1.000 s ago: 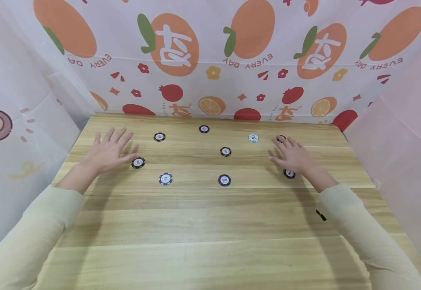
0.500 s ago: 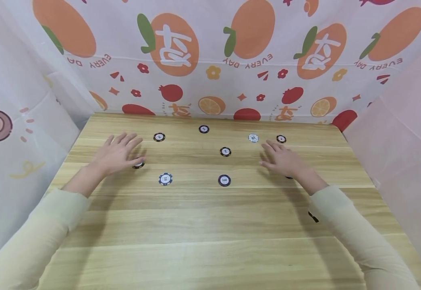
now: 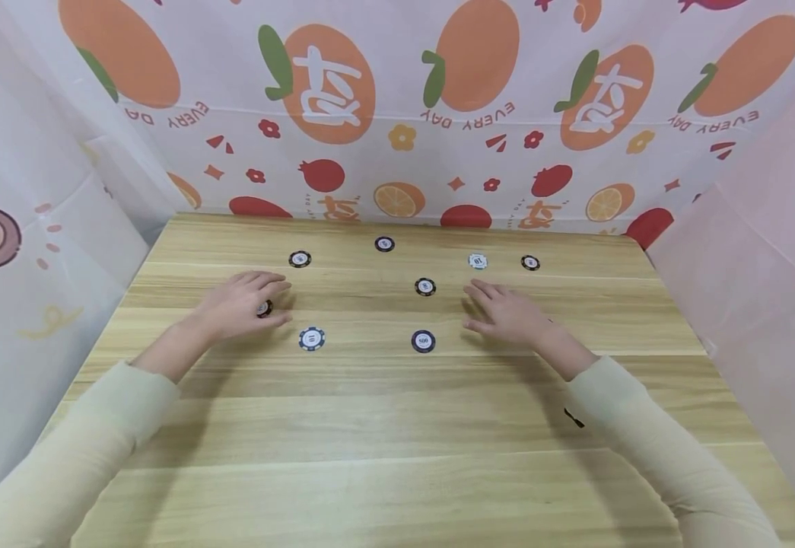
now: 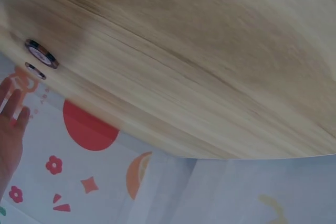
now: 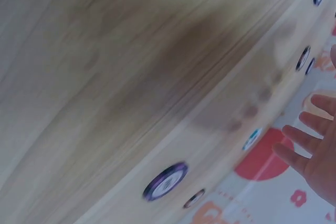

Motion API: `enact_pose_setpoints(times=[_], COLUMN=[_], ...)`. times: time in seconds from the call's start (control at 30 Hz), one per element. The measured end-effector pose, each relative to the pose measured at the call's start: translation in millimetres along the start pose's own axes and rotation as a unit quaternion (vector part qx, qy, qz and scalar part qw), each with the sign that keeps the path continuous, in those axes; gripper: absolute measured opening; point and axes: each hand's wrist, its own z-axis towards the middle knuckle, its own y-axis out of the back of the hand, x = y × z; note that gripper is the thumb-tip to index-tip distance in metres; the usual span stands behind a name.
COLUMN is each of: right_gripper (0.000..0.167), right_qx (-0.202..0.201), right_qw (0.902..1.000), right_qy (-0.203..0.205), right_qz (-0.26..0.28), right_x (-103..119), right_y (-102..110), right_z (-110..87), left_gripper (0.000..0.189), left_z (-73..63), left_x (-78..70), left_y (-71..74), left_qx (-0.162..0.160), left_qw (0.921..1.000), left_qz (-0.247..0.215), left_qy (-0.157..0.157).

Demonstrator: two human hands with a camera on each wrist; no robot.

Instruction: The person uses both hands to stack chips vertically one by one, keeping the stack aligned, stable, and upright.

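Poker chips lie spread flat on a wooden table. My left hand (image 3: 243, 306) is above the left side, fingers relaxed and slightly bent, holding nothing; a black chip (image 3: 264, 308) shows between its thumb and fingers. Close to that thumb lies a blue chip (image 3: 311, 339). My right hand (image 3: 507, 313) hovers at the right with loose fingers and nothing in them. Around it are a light blue chip (image 3: 478, 261), a black chip (image 3: 425, 287) and a purple chip (image 3: 423, 341). The right wrist view shows another purple-edged chip (image 5: 165, 181), mostly hidden behind the hand in the head view.
Further black chips lie along the back: one at left (image 3: 300, 259), a dark chip (image 3: 385, 244) in the middle, an orange-marked chip (image 3: 530, 262) at right. A small black item (image 3: 573, 417) lies beside the right sleeve. A fruit-print curtain (image 3: 404, 91) closes off the table's (image 3: 370, 457) far edge.
Both hands have moved inward toward each other, the left one rightward and the right one leftward and slightly nearer. The orange-marked chip at the back right is uncovered. The chips stay where they were.
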Motion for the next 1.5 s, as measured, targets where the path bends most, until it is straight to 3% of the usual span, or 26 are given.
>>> enact_pose_setpoints(times=[0.23, 0.47, 0.73, 1.0, 1.27, 1.5], right_gripper=[0.061, 0.056, 0.054, 0.041, 0.033, 0.032], right_qx=[-0.014, -0.005, -0.006, -0.005, 0.007, 0.01], right_qw=[0.9984, 0.9961, 0.9933, 0.9905, 0.99, 0.9907], right_qy=[0.055, 0.073, 0.086, 0.107, 0.112, 0.12], right_qz=[0.0, 0.049, 0.077, 0.086, 0.085, 0.063], right_x=[25, 47, 60, 67, 71, 74], right_y=[-3, -3, -10, -13, -14, -13], right_z=[10.2, 17.3, 28.3, 33.0, 33.4, 33.2], left_gripper=[0.05, 0.046, 0.046, 0.043, 0.041, 0.035], left_z=[3.1, 6.8, 10.6, 15.6, 15.4, 14.3], left_x=[-12.9, -26.8, -39.4, -44.2, -48.7, -49.8], left_y=[-1.3, -4.7, -6.1, -13.7, -14.4, -15.0], left_qx=[0.008, -0.009, 0.047, 0.04, 0.069, 0.049], left_qw=[0.9989, 0.9963, 0.9931, 0.9926, 0.9911, 0.9901], left_qz=[-0.041, -0.076, -0.105, -0.1, -0.104, -0.088], left_qy=[-0.023, -0.04, -0.026, -0.055, -0.047, -0.097])
